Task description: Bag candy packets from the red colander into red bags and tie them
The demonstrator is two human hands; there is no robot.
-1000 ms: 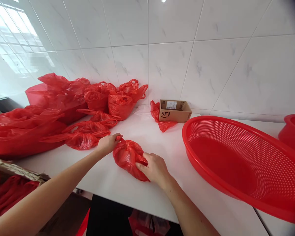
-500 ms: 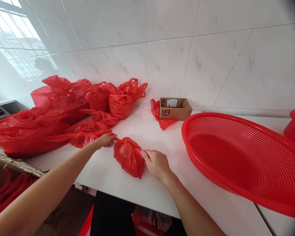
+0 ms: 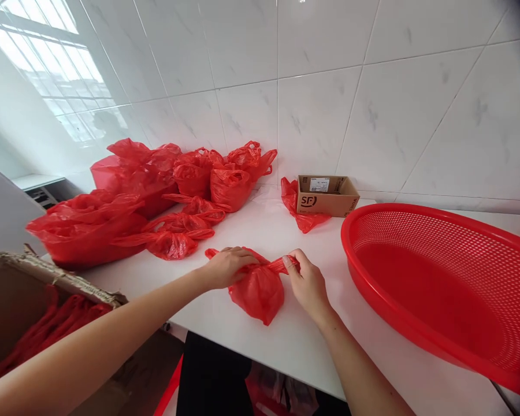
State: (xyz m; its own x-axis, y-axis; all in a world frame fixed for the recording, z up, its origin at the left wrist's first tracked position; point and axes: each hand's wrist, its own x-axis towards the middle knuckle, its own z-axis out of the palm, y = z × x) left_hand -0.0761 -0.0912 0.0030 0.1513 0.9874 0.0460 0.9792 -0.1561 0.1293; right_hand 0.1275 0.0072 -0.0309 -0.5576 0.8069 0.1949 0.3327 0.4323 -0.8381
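A small filled red plastic bag (image 3: 260,294) rests on the white table in front of me. My left hand (image 3: 227,267) is closed over the top of the bag, at its gathered neck; its fingertips are partly hidden in the plastic. A loose end of the bag sticks out to the left behind that hand. On the other side, my right hand (image 3: 307,283) pinches a twisted bag handle (image 3: 279,265) between thumb and fingers and holds it stretched to the right. The bag's contents do not show clearly through the plastic.
Several tied red bags (image 3: 173,245) lie left, with larger filled bags (image 3: 234,188) along the tiled wall. A small cardboard box (image 3: 327,204) stands at the back. A large red basket (image 3: 351,242) takes up the right. An open carton (image 3: 69,280) with red material is at lower left.
My left hand has moved from the stretched left handle onto the bag's neck. The right hand still holds its handle. The camera view has turned slightly left.
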